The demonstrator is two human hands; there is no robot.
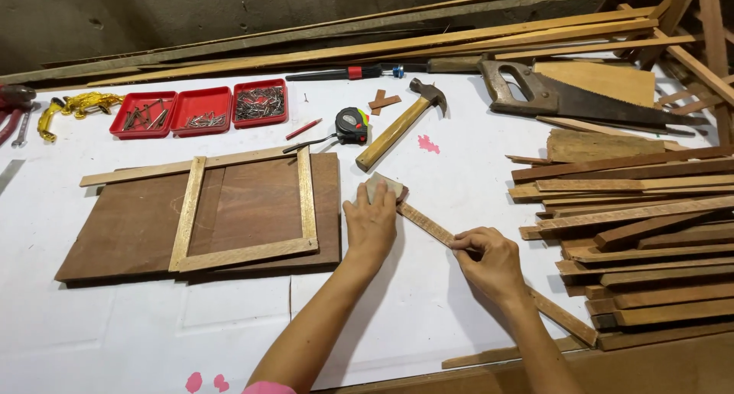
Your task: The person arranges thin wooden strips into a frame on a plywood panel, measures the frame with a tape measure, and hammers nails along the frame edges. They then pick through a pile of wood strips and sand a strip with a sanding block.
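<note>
1. The left hand (371, 224) is pressing a piece of sandpaper (384, 186) on the thin wood strip (428, 226), fingers flat, in the middle of the frame.
2. The right hand (489, 260) is pinching the strip down on the white worktop (153, 325).
3. This looks like sanding; next, the strip needs holding steady.

A white-covered table (459, 172) carries the work. On it lie a brown board (252, 203) with a pale wooden frame (191, 210) on top, 3 red trays (200, 109) of nails, a hammer (397, 128), a tape measure (352, 125), a red pencil (304, 128), a handsaw (566, 99), a long wood strip (428, 226) and a stack of wood strips (642, 241) along the right edge.
</note>
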